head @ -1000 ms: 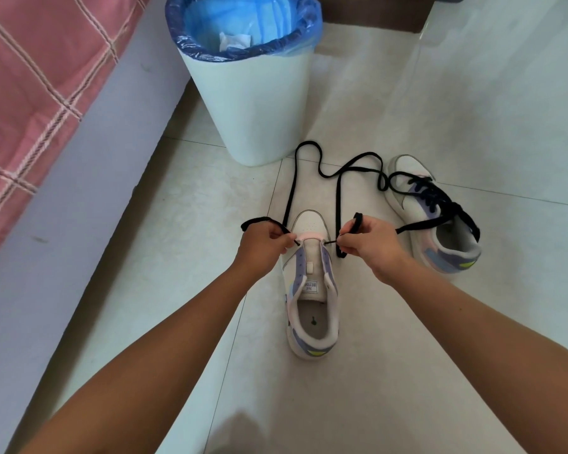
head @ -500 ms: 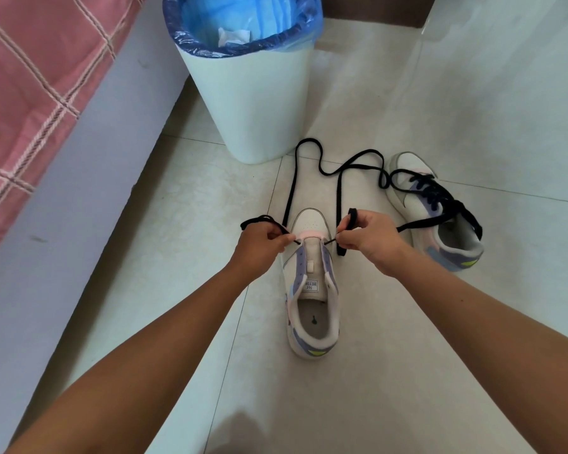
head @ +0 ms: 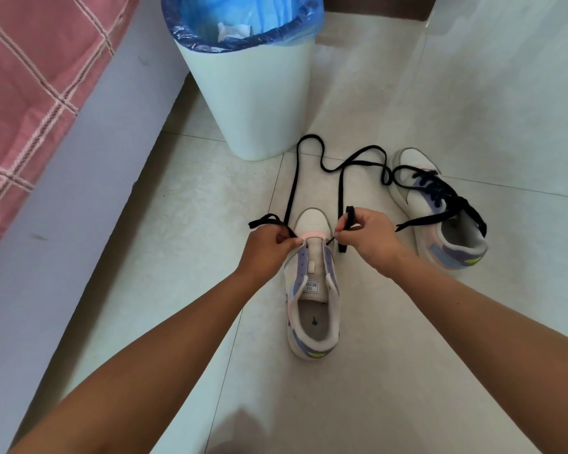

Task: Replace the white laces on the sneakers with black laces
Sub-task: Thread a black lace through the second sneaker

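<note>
A white and lilac sneaker (head: 312,290) stands on the floor in front of me, toe pointing away, its eyelets bare of lace except near the toe. A long black lace (head: 340,178) loops over the floor beyond it. My left hand (head: 266,247) pinches one stretch of this lace at the left front eyelets. My right hand (head: 371,237) pinches another stretch at the right front eyelets, with a folded bit sticking up above the fingers. A second sneaker (head: 439,217), laced in black, lies to the right, its loose lace end trailing toward my right hand.
A white waste bin (head: 249,93) with a blue bag liner stands just beyond the lace, with white paper inside. A bed with a pink checked cover (head: 30,77) and its pale side panel run along the left. The floor is pale tile.
My right hand has shifted slightly left and up, toward the sneaker's toe, carrying the folded lace with it. The left hand has stayed in place.
</note>
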Tool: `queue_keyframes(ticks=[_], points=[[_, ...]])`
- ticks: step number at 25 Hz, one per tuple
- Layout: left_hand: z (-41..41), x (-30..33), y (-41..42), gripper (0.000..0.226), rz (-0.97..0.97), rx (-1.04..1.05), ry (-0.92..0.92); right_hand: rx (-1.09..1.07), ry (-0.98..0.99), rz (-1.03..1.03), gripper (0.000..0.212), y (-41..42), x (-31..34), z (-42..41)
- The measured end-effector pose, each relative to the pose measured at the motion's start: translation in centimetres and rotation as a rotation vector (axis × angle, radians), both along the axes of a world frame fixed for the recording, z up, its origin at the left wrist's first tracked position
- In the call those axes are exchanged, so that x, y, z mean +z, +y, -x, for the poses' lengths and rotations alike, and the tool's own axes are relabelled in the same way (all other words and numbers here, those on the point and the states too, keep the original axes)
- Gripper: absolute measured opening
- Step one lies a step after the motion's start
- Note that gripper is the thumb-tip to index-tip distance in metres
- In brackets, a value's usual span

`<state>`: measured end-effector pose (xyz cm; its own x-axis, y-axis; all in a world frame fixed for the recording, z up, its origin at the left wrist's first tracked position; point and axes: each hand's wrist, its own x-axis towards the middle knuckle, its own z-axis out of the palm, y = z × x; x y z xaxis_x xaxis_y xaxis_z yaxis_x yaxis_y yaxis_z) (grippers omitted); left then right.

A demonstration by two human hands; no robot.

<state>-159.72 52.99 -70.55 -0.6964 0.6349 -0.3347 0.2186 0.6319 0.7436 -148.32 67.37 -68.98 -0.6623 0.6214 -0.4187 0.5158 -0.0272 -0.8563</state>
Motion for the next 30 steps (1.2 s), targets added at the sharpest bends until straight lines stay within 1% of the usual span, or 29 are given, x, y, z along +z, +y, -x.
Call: queue_keyframes(ticks=[3, 5, 10, 13, 17, 19, 23, 27, 30], points=[[-0.8, -0.2, -0.1, 0.019, 0.027, -0.011, 0.042, 0.029, -0.002, 0.002, 0.029, -0.1, -0.2, 0.1], [-1.4, -0.2, -0.2, 0.021, 0.031, -0.008, 0.081, 0.005, 0.018, 0.030, 0.029, -0.3, -0.3, 0.0], [-4.0, 0.7, -1.0, 0.026, 0.075, -0.023, 0.209, -0.029, 0.037, 0.021, 0.028, -1.6, -0.5, -0.7], [-5.8, 0.7, -1.5, 0.030, 0.168, -0.092, 0.229, -0.214, 0.062, 0.032, 0.028, -3.5, -0.6, -1.6], [-6.9, 0.6, -1.3, 0.022, 0.248, -0.041, 0.256, -0.538, 0.063, 0.063, 0.028, -6.2, -1.0, -2.0], [-7.3, 0.8, -1.1, 0.024, 0.260, -0.026, 0.282, -0.612, 0.063, 0.062, 0.027, -6.6, -1.0, -2.3], [-7.5, 1.0, -1.0, 0.026, 0.297, -0.015, 0.287, -0.562, 0.032, 0.082, 0.020, -6.5, -1.2, -3.4], [-7.7, 1.3, -0.8, 0.028, 0.335, -0.038, 0.298, -0.500, 0.045, 0.077, 0.027, -6.6, -1.5, -4.2], [-7.8, 1.4, -0.6, 0.028, 0.355, -0.047, 0.302, -0.502, 0.068, 0.072, 0.026, -6.7, -1.3, -4.1]])
